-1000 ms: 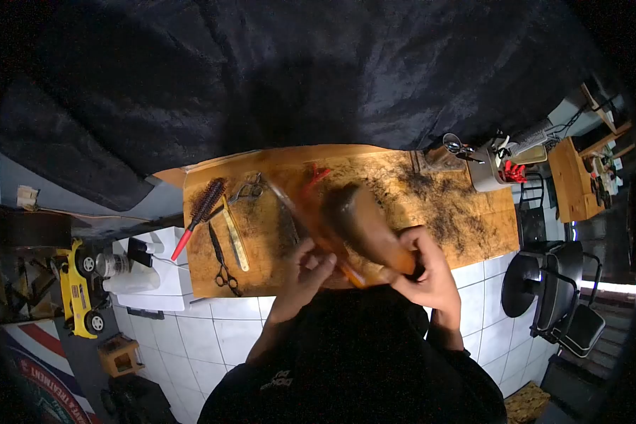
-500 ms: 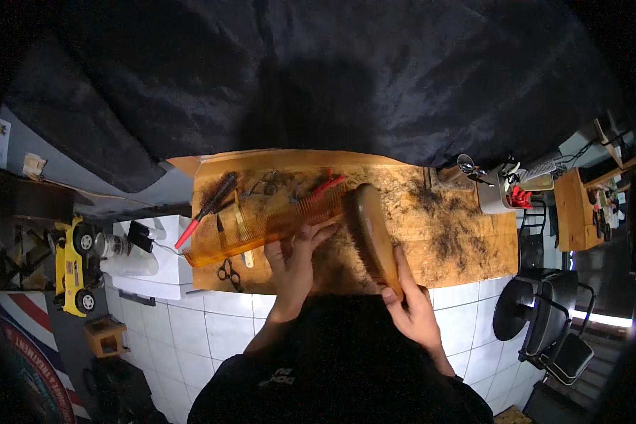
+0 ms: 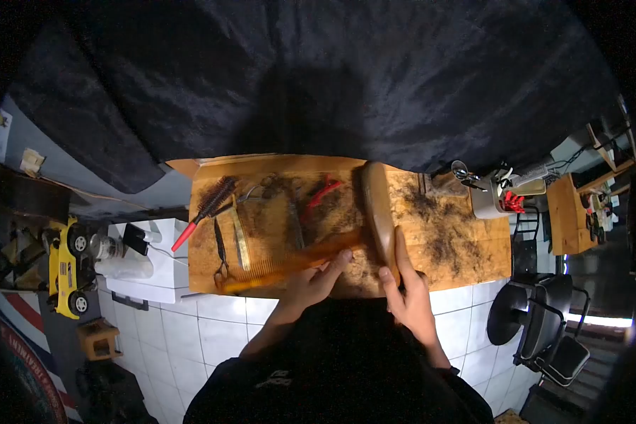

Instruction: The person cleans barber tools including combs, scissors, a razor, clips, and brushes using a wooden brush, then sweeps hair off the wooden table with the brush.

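My left hand (image 3: 316,283) is closed on a large amber comb (image 3: 283,265), which lies nearly level above the table and is partly blurred. My right hand (image 3: 408,293) grips the narrow end of a wooden brush (image 3: 381,212) with dark bristles on its left side. The comb's right end meets or passes close to the bristles. On the wooden table (image 3: 473,265), strewn with dark hair clippings, are a round brush with a red handle (image 3: 185,235), dark scissors (image 3: 220,251), a yellowish razor or comb (image 3: 241,240) and a red tool (image 3: 321,198).
Dark cloth (image 3: 318,78) hangs beyond the table. A metal container (image 3: 486,201) with red clips stands at its right end. Left are a white cabinet (image 3: 155,272) with a phone and a yellow toy car (image 3: 68,272). A black chair (image 3: 551,311) is at right.
The comb has swung lower at its left end, with my left hand lower and further right. The brush has turned more upright and its top has moved up and right.
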Motion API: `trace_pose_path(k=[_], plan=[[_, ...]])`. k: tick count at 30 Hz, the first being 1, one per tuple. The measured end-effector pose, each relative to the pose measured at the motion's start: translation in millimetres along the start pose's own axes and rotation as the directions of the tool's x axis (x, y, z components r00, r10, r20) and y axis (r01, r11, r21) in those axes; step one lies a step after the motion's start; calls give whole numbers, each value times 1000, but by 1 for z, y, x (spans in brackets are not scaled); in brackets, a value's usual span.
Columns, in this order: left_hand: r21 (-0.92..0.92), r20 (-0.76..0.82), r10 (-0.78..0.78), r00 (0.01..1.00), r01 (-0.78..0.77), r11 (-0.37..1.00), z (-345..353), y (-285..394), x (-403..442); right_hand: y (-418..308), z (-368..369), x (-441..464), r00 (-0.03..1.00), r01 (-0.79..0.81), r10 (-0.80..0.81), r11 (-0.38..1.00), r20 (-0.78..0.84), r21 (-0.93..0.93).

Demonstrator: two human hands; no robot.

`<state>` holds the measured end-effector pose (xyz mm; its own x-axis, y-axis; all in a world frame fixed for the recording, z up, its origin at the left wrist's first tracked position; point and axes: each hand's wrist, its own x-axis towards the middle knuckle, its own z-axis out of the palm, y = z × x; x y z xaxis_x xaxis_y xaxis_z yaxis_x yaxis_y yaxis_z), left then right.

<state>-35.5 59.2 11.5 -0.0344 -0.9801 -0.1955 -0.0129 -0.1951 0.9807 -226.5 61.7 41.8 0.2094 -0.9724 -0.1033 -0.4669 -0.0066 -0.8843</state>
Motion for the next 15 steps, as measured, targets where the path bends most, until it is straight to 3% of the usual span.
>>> trace_pose_path(k=[1, 2, 5, 6, 8, 11, 13, 14, 15], plan=[[-43, 48, 81, 996, -79, 996, 1, 0, 0, -5, -2, 2, 998, -61, 62, 997, -20, 55], [73, 61, 38, 997, -42, 996, 2, 3, -2, -8, -3, 2, 991, -122, 126, 986, -34, 110], [-267, 64, -29, 998, 45, 963, 4, -21, 3, 1, -7, 3, 998, -49, 54, 992, -38, 117], [-394, 0, -48, 999, 44, 918, 4, -27, 7, -3, -12, -1, 993, -120, 116, 987, 35, 105], [-624, -116, -108, 987, 12, 781, 4, -34, 17, 7, -8, -11, 996, 14, -20, 998, 91, 67], [-749, -94, -6, 996, -67, 659, 3, -15, 17, 15, 0, -8, 953, 301, -296, 947, 63, -110], [-413, 65, -69, 995, 90, 906, -3, 4, 4, 14, 5, -10, 992, 119, -118, 992, 33, -30], [-205, 136, -122, 983, 148, 967, -5, 8, 0, 12, 3, -8, 999, 41, -42, 999, 30, 28], [-124, 157, 37, 987, -18, 992, -3, 5, 1, 13, 1, -4, 998, 56, -56, 998, -37, -22]])
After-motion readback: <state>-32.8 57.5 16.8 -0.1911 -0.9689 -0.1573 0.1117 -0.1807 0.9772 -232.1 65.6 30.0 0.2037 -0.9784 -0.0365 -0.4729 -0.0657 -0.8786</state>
